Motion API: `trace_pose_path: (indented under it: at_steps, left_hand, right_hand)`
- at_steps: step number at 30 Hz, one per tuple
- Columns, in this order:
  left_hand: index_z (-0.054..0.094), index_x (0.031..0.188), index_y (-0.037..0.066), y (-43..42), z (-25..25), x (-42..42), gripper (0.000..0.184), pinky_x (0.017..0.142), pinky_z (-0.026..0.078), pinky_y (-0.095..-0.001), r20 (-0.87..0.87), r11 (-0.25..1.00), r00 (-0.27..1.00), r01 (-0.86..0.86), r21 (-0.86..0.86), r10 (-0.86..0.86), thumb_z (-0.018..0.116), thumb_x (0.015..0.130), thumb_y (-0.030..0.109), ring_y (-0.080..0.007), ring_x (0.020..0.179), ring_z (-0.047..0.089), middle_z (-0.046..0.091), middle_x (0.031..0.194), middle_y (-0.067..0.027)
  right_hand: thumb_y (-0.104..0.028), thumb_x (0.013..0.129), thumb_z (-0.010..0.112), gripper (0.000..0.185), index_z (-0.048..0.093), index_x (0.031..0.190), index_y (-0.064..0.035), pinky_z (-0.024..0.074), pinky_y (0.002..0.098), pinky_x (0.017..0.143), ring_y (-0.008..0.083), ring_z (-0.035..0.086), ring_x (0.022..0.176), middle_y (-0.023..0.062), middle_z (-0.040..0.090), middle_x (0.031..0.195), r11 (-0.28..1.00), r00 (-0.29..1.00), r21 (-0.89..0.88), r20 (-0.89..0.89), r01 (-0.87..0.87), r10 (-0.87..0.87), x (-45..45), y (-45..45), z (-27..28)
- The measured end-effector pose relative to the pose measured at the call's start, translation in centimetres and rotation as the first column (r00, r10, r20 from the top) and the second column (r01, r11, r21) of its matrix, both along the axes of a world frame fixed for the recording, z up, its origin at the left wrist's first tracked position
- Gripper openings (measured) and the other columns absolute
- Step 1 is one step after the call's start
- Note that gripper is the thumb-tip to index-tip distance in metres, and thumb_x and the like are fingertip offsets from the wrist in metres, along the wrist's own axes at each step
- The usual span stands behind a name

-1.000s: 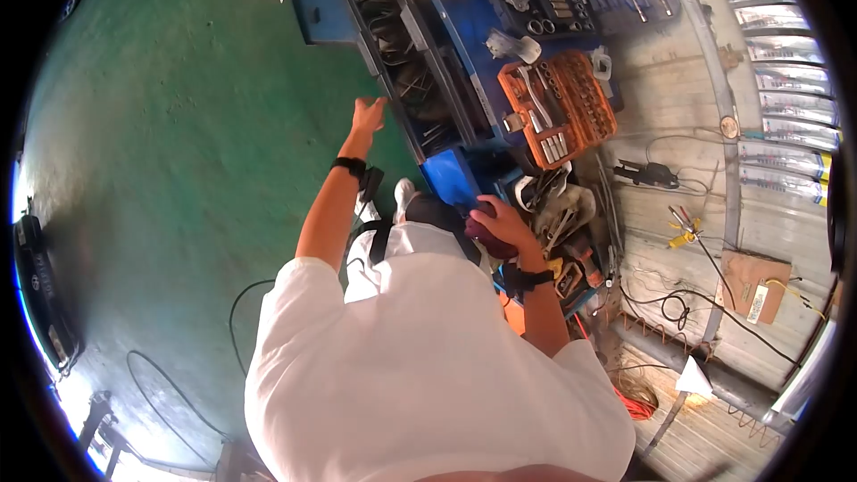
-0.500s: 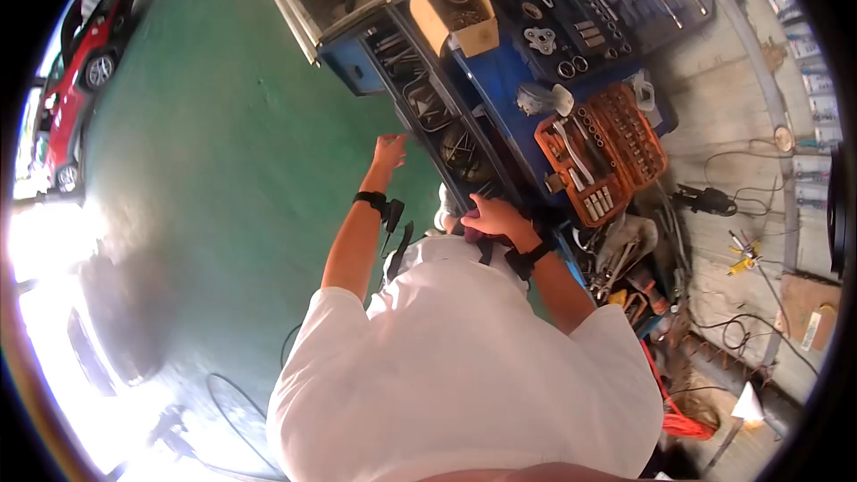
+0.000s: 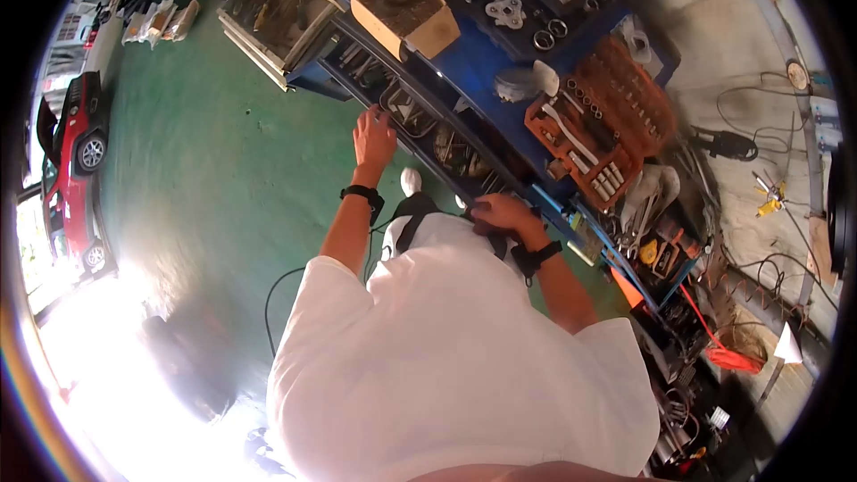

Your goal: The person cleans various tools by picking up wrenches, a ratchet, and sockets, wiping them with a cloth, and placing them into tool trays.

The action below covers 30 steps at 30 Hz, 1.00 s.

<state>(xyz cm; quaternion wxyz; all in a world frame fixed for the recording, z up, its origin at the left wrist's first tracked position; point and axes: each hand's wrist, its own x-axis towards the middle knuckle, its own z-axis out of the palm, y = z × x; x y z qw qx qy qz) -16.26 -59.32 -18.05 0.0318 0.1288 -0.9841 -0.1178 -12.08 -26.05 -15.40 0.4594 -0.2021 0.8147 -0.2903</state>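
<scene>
My left hand (image 3: 375, 137) is at the front edge of an open drawer (image 3: 412, 145), fingers stretched and slightly apart, with nothing visible in them. Whether its fingertips touch the drawer edge I cannot tell. Metal tools and coiled wire-like items (image 3: 457, 150) lie inside the drawer. My right hand (image 3: 502, 212) is close to my waist by the drawer's near end, its fingers curled. Something dark shows under those fingers, too hidden to name.
On the blue tool cabinet stand a cardboard box (image 3: 379, 22) and an orange socket set case (image 3: 571, 156), lying open. Beyond its near end, tools (image 3: 665, 250) are piled up. A red car (image 3: 76, 170) stands far left. A black cable (image 3: 270, 303) lies on the green floor.
My left hand has moved up and left to the drawer's front edge. My right hand has shifted slightly right, its fingers now more curled. The view has turned a little.
</scene>
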Motion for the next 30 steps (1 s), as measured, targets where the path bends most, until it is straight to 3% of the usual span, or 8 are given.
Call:
trace_pose_path:
  at_steps: [4,10,16,20,24,26,28,30]
  left_hand:
    - [0.056,0.124,0.012,-1.7,0.0,0.4,0.045,0.105,0.033,-0.0474,0.189,0.884,0.908,0.410,-0.224,-0.373,0.061,0.079,0.011,-0.0289,0.130,0.042,0.049,0.137,-0.0077]
    - [0.059,0.119,0.014,-3.5,0.3,-0.9,0.042,0.104,0.030,-0.0509,0.333,0.828,0.822,0.535,-0.171,-0.462,0.059,0.077,0.006,-0.0301,0.122,0.046,0.053,0.125,-0.0079]
    - [0.061,0.111,0.012,-6.8,0.5,-0.6,0.034,0.092,0.036,-0.0498,0.174,0.731,0.726,0.681,-0.048,-0.665,0.059,0.077,0.010,-0.0306,0.104,0.050,0.054,0.108,-0.0088]
    - [0.063,0.104,0.012,-9.2,-0.5,-0.7,0.030,0.087,0.039,-0.0480,0.085,0.644,0.645,0.764,-0.046,-0.759,0.060,0.074,0.012,-0.0298,0.099,0.051,0.054,0.103,-0.0077]
    - [0.064,0.104,0.016,-11.4,0.5,-2.4,0.029,0.083,0.042,-0.0463,0.174,0.555,0.545,0.832,0.009,-0.820,0.067,0.075,0.018,-0.0272,0.099,0.053,0.057,0.101,-0.0046]
    - [0.065,0.102,0.017,-12.9,0.2,-3.6,0.024,0.079,0.043,-0.0446,0.101,0.534,0.525,0.822,0.199,-0.845,0.066,0.078,0.020,-0.0256,0.095,0.058,0.060,0.098,-0.0039]
    - [0.064,0.101,0.017,-14.8,-1.4,-5.9,0.022,0.079,0.045,-0.0472,-0.018,0.562,0.636,0.694,0.450,-0.772,0.063,0.080,0.021,-0.0273,0.093,0.062,0.062,0.098,-0.0045]
    - [0.064,0.103,0.016,-16.7,-2.1,-8.6,0.023,0.078,0.047,-0.0476,-0.032,0.649,0.698,0.681,0.338,-0.716,0.063,0.081,0.022,-0.0310,0.094,0.063,0.063,0.103,-0.0072]
  right_hand:
    - [-0.047,0.079,0.065,0.061,0.062,0.126,-0.0088,0.0514,0.0400,0.088,0.0331,0.066,0.097,0.0152,0.070,0.105,0.990,0.989,-0.003,0.041,0.144,-0.144,0.7,-0.9,-0.1]
    - [-0.046,0.083,0.062,0.049,0.068,0.116,-0.0115,0.0502,0.0385,0.091,0.0355,0.065,0.101,0.0174,0.069,0.107,0.952,0.959,0.152,0.064,0.264,-0.276,2.0,-2.5,-0.5]
    - [-0.043,0.082,0.062,0.035,0.074,0.097,-0.0137,0.0529,0.0427,0.081,0.0370,0.067,0.088,0.0166,0.071,0.091,0.853,0.878,0.211,-0.077,0.478,-0.473,4.9,-6.1,0.5]
    - [-0.044,0.078,0.065,0.032,0.076,0.093,-0.0186,0.0541,0.0444,0.083,0.0343,0.067,0.092,0.0132,0.071,0.095,0.722,0.849,0.465,-0.146,0.512,-0.508,5.8,-9.3,1.4]
    - [-0.042,0.076,0.067,0.029,0.076,0.090,-0.0189,0.0552,0.0446,0.081,0.0337,0.068,0.092,0.0139,0.072,0.093,0.579,0.801,0.576,-0.257,0.576,-0.541,7.0,-11.8,1.5]
    - [-0.042,0.076,0.067,0.029,0.076,0.089,-0.0177,0.0554,0.0448,0.080,0.0341,0.068,0.091,0.0146,0.071,0.093,0.534,0.769,0.584,-0.275,0.611,-0.578,7.4,-12.2,1.1]
    - [-0.041,0.076,0.068,0.029,0.075,0.088,-0.0165,0.0556,0.0449,0.079,0.0346,0.068,0.090,0.0154,0.071,0.092,0.491,0.738,0.595,-0.282,0.636,-0.613,7.8,-12.7,1.1]
    - [-0.040,0.076,0.067,0.030,0.074,0.087,-0.0133,0.0557,0.0453,0.078,0.0355,0.068,0.089,0.0161,0.071,0.092,0.471,0.715,0.584,-0.300,0.661,-0.632,7.5,-13.2,2.1]
